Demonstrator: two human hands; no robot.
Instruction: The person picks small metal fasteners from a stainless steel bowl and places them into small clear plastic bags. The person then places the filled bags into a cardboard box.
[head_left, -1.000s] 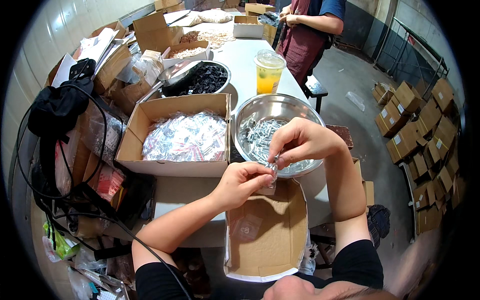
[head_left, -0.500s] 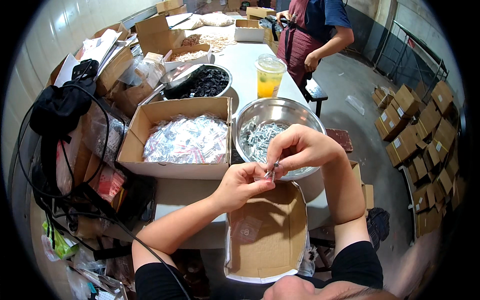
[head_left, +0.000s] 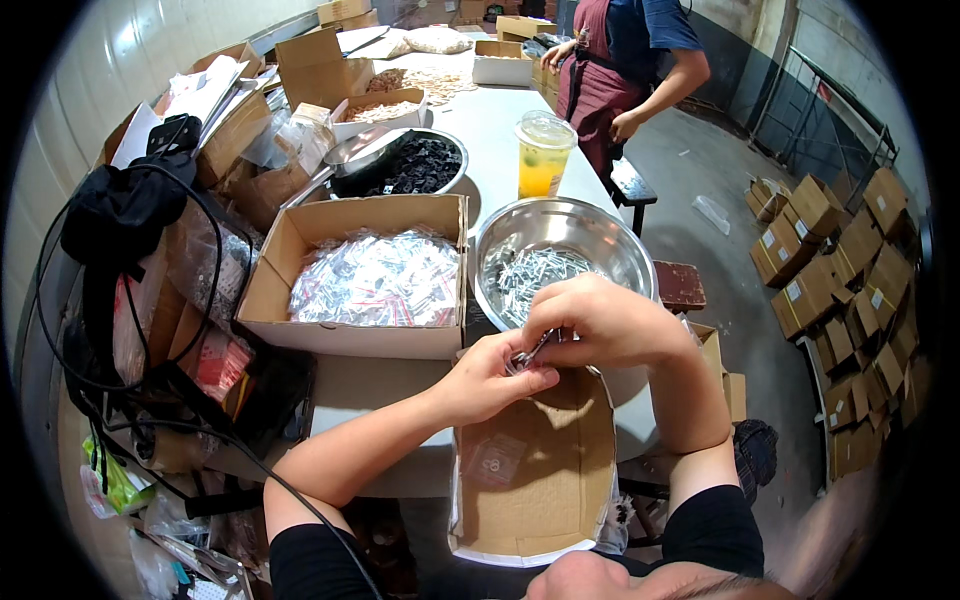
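Above the far end of a shallow cardboard tray (head_left: 545, 510), my two hands meet. My left hand (head_left: 480, 382) pinches a small clear plastic bag (head_left: 516, 362) between thumb and fingers. Closed fingertips of my right hand (head_left: 605, 322) grip metal screws (head_left: 546, 340) at the bag's mouth; how many is hidden. Another small clear bag (head_left: 493, 460), with pale rings in it, lies in the tray. Just beyond my right hand stands a steel bowl (head_left: 632, 245) of loose screws (head_left: 535, 275). To its left, a cardboard box (head_left: 350, 342) holds a heap of small filled clear bags (head_left: 375, 278).
A cup of yellow drink (head_left: 543, 165) stands behind the steel bowl. Farther left is a bowl of black parts (head_left: 415, 165) with a metal scoop (head_left: 365, 150). Bags and a black cable (head_left: 215, 270) crowd the left side. A person (head_left: 625, 75) stands beyond the table.
My right hand has come slightly down and toward me, bringing the screws to the bag's mouth. The bag in my left hand has turned and shows its opening more.
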